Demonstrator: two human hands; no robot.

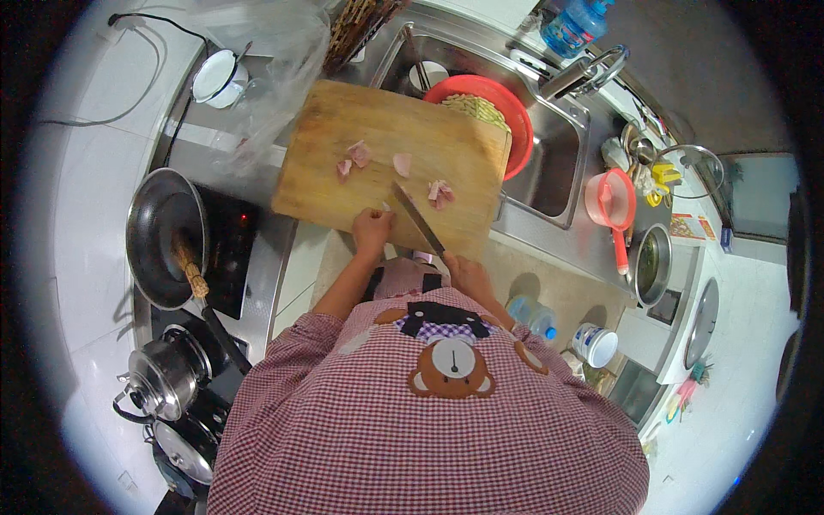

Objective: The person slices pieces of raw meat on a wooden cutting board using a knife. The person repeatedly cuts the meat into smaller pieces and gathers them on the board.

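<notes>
My right hand [465, 271] grips the handle of a kitchen knife [417, 217], its blade slanting up and left over a wooden cutting board [309, 135]. At the board's near edge is my left hand [372, 230], fingers bunched. A small pale bit [386, 206] shows by its fingertips; whether they hold it is unclear. Pieces of pink meat lie apart on the board: a small pile [440, 194] right of the blade, a single slice [402, 165] beyond its tip, and other pieces [359, 154] to the left. The board overlaps the sink's left part.
A red basin [520, 138] with pale cut strips [476, 107] sits in the steel sink [553, 174], partly under the board. Left are a wok [151, 238] holding a bamboo brush [191, 273], and a steel pot [161, 373]. A red-handled strainer-like scoop [610, 199] lies right.
</notes>
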